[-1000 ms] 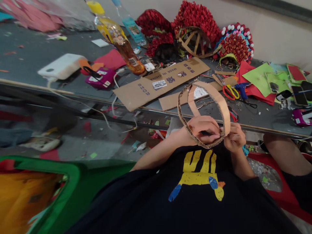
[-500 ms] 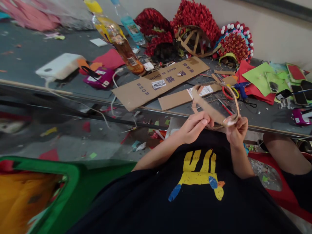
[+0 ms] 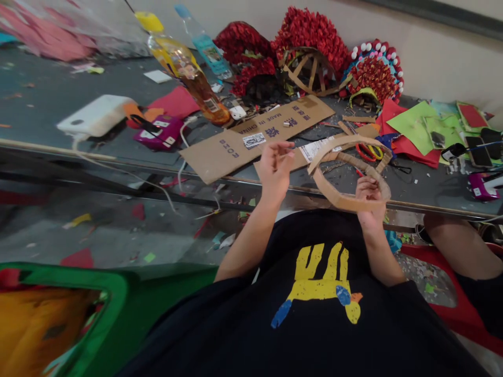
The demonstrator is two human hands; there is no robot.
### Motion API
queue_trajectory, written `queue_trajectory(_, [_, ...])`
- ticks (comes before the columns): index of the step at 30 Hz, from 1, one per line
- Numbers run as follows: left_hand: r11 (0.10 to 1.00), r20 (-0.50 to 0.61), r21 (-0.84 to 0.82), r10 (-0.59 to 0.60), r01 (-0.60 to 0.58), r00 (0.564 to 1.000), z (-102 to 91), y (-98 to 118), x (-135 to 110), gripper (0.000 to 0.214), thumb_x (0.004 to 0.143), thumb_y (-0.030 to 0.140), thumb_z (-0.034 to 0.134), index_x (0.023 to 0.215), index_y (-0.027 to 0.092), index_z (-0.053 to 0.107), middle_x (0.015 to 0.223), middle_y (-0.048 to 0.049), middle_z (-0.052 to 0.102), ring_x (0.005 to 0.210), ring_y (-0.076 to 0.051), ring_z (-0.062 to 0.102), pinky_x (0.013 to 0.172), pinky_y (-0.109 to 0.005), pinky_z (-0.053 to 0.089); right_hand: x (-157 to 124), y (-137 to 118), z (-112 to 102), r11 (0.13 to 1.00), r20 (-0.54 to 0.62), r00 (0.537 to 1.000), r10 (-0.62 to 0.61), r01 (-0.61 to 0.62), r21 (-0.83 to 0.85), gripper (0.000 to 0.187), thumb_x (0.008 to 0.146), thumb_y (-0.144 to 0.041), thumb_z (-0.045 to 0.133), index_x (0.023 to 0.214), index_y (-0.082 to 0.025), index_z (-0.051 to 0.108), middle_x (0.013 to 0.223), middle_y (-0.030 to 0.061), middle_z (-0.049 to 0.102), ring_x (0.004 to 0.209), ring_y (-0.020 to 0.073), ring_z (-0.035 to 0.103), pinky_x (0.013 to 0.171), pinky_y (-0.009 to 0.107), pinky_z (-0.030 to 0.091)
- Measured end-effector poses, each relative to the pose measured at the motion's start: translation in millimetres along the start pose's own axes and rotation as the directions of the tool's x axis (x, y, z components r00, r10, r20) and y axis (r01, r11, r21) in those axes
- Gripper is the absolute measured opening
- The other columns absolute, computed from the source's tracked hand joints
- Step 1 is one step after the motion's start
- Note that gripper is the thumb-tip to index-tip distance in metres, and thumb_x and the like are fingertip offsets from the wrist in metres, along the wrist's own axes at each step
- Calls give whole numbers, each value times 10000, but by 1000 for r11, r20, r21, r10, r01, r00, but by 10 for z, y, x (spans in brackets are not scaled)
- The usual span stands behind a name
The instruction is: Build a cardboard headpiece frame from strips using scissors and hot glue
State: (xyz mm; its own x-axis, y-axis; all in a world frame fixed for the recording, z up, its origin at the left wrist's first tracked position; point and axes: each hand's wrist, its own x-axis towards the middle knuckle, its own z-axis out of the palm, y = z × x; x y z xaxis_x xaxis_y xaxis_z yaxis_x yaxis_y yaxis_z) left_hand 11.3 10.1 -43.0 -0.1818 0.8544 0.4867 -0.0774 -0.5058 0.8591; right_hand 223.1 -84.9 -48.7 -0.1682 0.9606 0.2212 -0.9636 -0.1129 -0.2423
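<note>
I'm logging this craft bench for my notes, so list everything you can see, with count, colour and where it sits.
cardboard ring: one, brown, held over the table's near edge.
cardboard sheet: one, brown, printed, flat mid-table.
bottles: two, one yellow-capped, one blue-capped, lying behind the sheet.
paper-flower pieces: several, mostly red, against the wall.
scissors: one pair, red and yellow handles, behind the ring.
coloured paper: several sheets, green and red, right side.
white box: one, left side.
table: one, grey.
left hand: raised, fingers loose, holding nothing.
right hand: gripping the ring.
</note>
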Motion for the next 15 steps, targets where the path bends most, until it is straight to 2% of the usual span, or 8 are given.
queue_trajectory(2, [997,147,16,-71,69,987,64,9,31,331,797,477,653,942,184,600,964,-49,661,878,-137,628,777,-259,495,-13,92,58,966,66,996,57,-72,248,99,908,-111,493,925,-208,496,901,-29,639,786,-9,608,699,38,532])
queue_trajectory(4, [992,311,-6,-115,123,943,160,106,63,359,794,488,649,947,164,626,924,-52,675,838,-138,637,733,-247,504,-29,182,108,921,121,987,104,-142,363,107,904,-106,496,909,-212,482,923,-23,641,801,-9,615,705,30,538])
queue_trajectory(6, [982,480,-26,-150,185,864,270,256,104,367,799,485,647,956,153,649,916,-60,688,821,-138,650,722,-243,511,-50,258,158,906,133,982,137,-179,383,135,886,-86,512,903,-216,480,934,-25,637,809,-14,615,705,13,537])
queue_trajectory(7, [977,571,-43,-149,211,807,323,336,126,380,793,489,653,968,151,656,936,-68,695,839,-143,657,735,-246,516,-63,288,183,912,126,982,142,-179,370,147,877,-77,521,902,-217,484,935,-27,636,807,-16,614,704,5,535])
queue_trajectory(10, [960,773,-84,-108,268,625,454,534,182,442,729,483,722,1020,154,667,981,-82,710,861,-151,670,741,-243,526,-93,340,227,962,69,991,113,-127,243,139,880,-84,527,929,-213,511,918,-27,624,780,-17,606,681,-3,536])
queue_trajectory(12, [955,834,-58,-114,290,540,510,599,203,452,705,466,748,1024,154,675,936,-77,721,798,-140,672,702,-230,526,-95,344,214,993,28,995,92,-94,72,106,913,-123,493,963,-208,532,885,-17,603,731,-4,585,623,16,539])
queue_trajectory(14, [958,862,-14,-135,288,489,544,604,211,414,687,451,764,947,136,699,840,-66,724,726,-132,664,657,-223,519,-82,330,166,987,-8,998,59,-59,-148,91,932,-178,472,979,-207,544,839,-11,569,665,17,542,548,45,525])
queue_trajectory(15, [960,864,10,-149,280,481,556,590,209,389,675,442,772,889,124,708,792,-61,718,698,-132,656,638,-223,514,-74,320,135,963,-20,999,34,-38,-267,78,928,-211,481,971,-210,546,816,-12,553,631,29,515,514,62,513])
